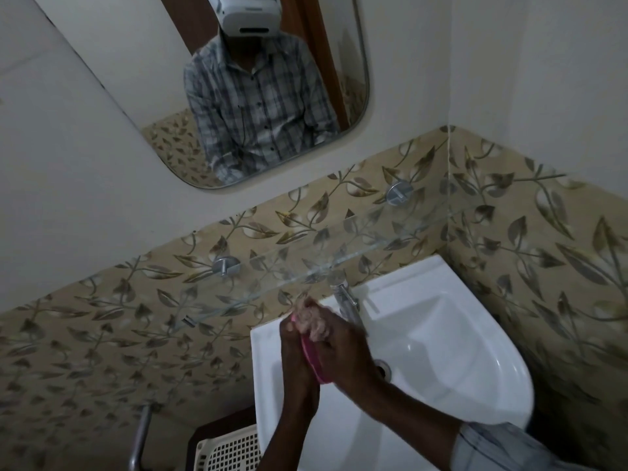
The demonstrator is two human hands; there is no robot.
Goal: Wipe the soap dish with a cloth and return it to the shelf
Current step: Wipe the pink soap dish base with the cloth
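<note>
Hands are meeting low centre of frame over the sink (441,334): I'm clamping the pink soap dish (314,360) on edge in my left hand (295,348), right hand (343,351) gripping the cloth (314,322) against it. Glass shelf (339,263) is waiting just above, toward upper right.

A home bathroom: white sink (441,334), wall mirror (238,96), glass shelf (339,263), leaf-patterned tiles (102,334).
</note>
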